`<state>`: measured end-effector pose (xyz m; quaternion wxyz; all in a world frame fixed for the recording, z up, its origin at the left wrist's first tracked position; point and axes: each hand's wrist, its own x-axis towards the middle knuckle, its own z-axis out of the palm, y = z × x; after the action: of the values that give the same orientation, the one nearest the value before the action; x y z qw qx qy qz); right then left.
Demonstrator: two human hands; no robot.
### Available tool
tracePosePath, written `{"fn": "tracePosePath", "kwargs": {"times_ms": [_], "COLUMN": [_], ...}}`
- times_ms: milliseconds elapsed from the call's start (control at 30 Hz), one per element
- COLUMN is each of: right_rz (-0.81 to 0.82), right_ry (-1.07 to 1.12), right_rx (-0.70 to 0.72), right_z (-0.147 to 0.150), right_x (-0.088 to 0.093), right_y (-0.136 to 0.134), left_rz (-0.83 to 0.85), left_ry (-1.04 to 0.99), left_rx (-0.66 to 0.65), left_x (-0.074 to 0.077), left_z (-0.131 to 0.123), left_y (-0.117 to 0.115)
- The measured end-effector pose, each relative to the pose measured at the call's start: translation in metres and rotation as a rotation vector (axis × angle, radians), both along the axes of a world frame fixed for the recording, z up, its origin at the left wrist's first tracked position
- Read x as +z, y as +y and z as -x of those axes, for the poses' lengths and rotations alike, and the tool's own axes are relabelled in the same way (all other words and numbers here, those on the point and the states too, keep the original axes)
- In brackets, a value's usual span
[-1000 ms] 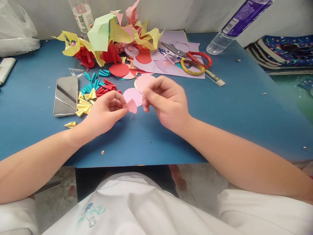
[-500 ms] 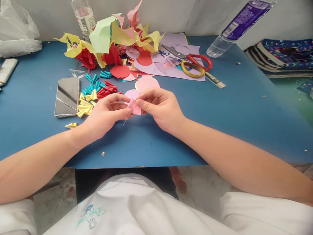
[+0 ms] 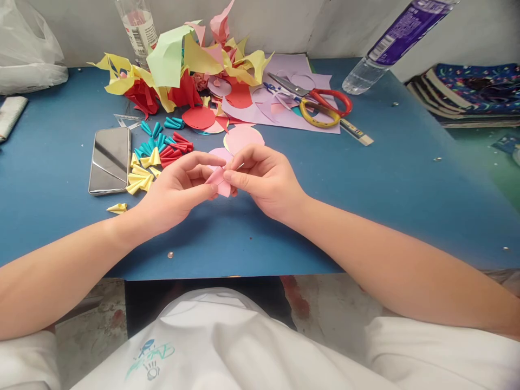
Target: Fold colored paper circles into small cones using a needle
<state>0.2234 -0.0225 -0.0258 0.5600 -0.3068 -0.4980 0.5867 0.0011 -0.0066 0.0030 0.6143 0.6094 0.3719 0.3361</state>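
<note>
My left hand pinches the left edge of a small piece of pink paper, part of which is curled or folded. On its other side my right hand closes thumb and fingers on the same paper. The tip of a thin needle-like rod shows by the right fingertips; the rest of it is hidden. Just beyond the hands lie paper circles, pink on top. Left of them are small rolled paper cones in yellow, red and teal.
A phone lies left of the cones. Coloured paper scraps pile up at the back, with a bottle behind. Scissors rest on purple paper. Another bottle stands at the back right of the blue table.
The pink paper has turned slightly in my fingers. The rod's long end no longer sticks out below my left thumb; a short tip now shows at my right fingers.
</note>
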Motion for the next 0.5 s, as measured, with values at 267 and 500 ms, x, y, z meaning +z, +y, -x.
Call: {"fn": "tracePosePath", "kwargs": {"times_ms": [267,500], "right_rz": [-0.002,-0.005], "right_ry": [0.009,-0.068], "right_rx": [0.042,0.001], "right_z": [0.0011,0.0004], "right_x": [-0.0056,-0.0091], "right_y": [0.0042,0.0035], "left_rz": [0.084,0.087], "left_ry": [0.016,0.033], "left_rx": [0.033,0.08], "left_x": [0.0019,-0.0002], "left_z": [-0.0006,0.0009], "left_y": [0.0009,0.0043]}}
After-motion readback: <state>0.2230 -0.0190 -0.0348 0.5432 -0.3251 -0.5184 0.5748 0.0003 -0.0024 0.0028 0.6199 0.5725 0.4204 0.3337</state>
